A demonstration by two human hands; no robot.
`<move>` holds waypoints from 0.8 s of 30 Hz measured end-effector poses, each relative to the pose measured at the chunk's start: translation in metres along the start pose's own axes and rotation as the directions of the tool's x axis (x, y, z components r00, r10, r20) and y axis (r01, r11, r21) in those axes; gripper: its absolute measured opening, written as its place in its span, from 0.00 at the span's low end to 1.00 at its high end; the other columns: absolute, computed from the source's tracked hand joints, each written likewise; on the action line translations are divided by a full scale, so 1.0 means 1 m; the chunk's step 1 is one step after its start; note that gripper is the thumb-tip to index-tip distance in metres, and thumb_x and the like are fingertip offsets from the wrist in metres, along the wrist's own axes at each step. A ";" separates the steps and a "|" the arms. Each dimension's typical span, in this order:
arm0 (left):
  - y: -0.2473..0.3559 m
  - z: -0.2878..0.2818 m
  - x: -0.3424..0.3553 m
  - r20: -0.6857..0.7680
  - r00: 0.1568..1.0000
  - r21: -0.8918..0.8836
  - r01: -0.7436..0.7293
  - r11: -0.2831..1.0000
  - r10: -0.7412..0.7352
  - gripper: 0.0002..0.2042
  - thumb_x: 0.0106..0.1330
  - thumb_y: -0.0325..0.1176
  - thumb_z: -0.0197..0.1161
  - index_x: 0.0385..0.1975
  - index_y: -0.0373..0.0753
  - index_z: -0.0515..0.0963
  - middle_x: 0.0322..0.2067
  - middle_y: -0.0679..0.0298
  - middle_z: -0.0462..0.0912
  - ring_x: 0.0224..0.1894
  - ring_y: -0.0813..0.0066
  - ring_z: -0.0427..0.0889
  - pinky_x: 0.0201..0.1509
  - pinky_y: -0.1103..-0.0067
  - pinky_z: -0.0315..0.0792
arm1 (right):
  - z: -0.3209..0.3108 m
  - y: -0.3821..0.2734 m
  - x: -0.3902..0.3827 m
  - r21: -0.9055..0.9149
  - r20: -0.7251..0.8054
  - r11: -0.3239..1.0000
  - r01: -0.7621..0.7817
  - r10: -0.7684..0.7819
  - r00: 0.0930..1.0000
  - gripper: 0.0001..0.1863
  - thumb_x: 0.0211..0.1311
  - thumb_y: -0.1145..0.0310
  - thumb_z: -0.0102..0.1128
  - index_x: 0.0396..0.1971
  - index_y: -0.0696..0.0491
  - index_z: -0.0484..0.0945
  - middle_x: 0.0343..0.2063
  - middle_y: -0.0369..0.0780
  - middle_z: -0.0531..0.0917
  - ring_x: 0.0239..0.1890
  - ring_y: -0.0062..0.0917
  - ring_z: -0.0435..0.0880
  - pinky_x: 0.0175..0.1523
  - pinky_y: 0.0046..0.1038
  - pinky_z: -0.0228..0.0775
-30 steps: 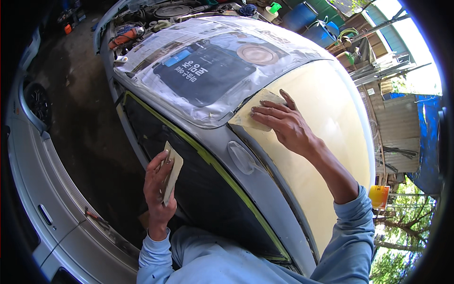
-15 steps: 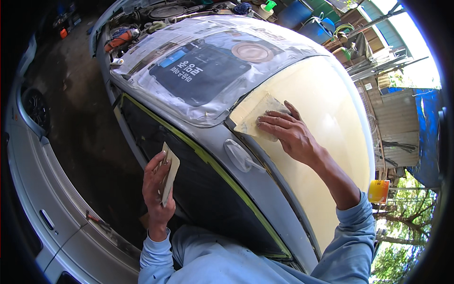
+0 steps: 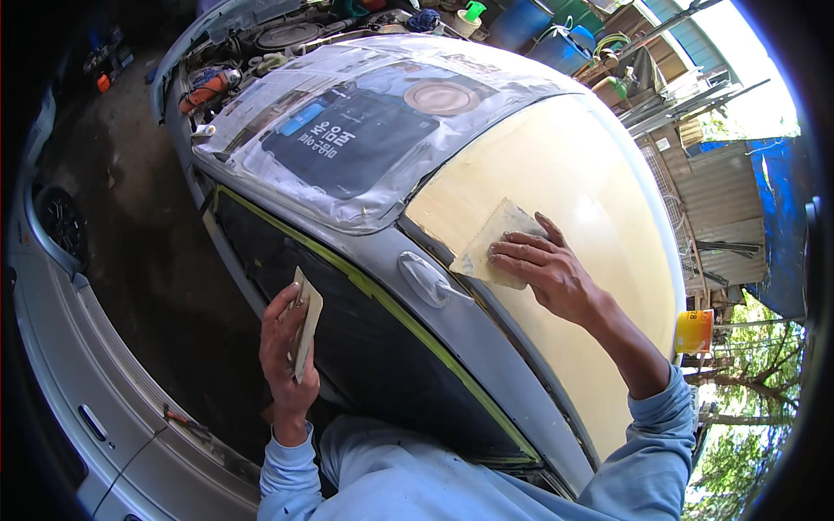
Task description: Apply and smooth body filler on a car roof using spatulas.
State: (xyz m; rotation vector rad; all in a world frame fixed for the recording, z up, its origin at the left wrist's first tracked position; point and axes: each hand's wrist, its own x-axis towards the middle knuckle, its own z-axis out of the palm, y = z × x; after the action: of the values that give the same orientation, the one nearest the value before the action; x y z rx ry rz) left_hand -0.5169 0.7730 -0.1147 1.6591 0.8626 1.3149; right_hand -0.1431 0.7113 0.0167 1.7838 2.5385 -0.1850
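Note:
My right hand (image 3: pixel 539 265) is closed on a thin pale spreader (image 3: pixel 497 227), pressing it flat on the car's cream-coated roof panel (image 3: pixel 608 191), near the dark seam along its edge. Lower left, my left hand (image 3: pixel 285 347) grips a pale flat board (image 3: pixel 307 328), held tilted over the masked dark side window (image 3: pixel 365 365) edged with yellow-green tape. Between them is the grey roof rail with a wrapped antenna fin (image 3: pixel 421 276). The windscreen is covered in printed paper (image 3: pixel 326 152).
A silver car (image 3: pixel 104 451) stands close on my left. Cluttered engine parts (image 3: pixel 287 39) lie beyond the windscreen. Blue barrels (image 3: pixel 573 52), stacked boards, metal sheeting, a blue tarp (image 3: pixel 777 226) and an orange-yellow container (image 3: pixel 693 330) are on the right.
My right hand has drawn the spreader toward me and slightly right along the roof edge, exposing cream coating behind it. The view has shifted slightly. My left hand still holds the board.

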 end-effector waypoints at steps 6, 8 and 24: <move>0.009 -0.003 -0.003 0.008 1.000 0.004 0.003 1.000 -0.003 0.26 0.58 0.17 0.51 0.59 0.36 0.77 0.62 0.49 0.73 0.64 0.51 0.75 0.66 0.66 0.73 | -0.034 -0.007 -0.013 -0.034 0.033 0.999 -0.020 0.021 0.999 0.29 0.53 0.87 0.59 0.55 0.46 0.81 0.56 0.34 0.84 0.63 0.31 0.78 0.77 0.51 0.49; 0.014 -0.004 -0.002 0.008 1.000 0.014 -0.016 1.000 0.016 0.26 0.58 0.17 0.51 0.59 0.36 0.77 0.62 0.48 0.73 0.64 0.51 0.75 0.66 0.66 0.73 | -0.052 -0.015 -0.024 -0.051 -0.070 0.994 -0.094 0.090 0.993 0.27 0.55 0.86 0.56 0.54 0.48 0.81 0.54 0.37 0.84 0.60 0.32 0.80 0.76 0.50 0.53; 0.138 0.046 -0.004 0.643 0.604 0.159 -0.706 0.690 0.470 0.31 0.50 0.40 0.75 0.60 0.57 0.80 0.61 0.56 0.75 0.64 0.51 0.72 0.68 0.46 0.60 | -0.035 -0.231 -0.136 0.819 -0.088 0.413 -0.397 0.776 0.625 0.14 0.78 0.68 0.46 0.53 0.61 0.73 0.35 0.50 0.83 0.37 0.32 0.81 0.46 0.31 0.72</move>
State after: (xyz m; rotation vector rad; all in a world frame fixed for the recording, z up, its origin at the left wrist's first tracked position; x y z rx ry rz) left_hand -0.4703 0.7029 0.0041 2.6647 0.1802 0.9620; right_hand -0.3126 0.5109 0.0824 3.3349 1.8385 -1.0022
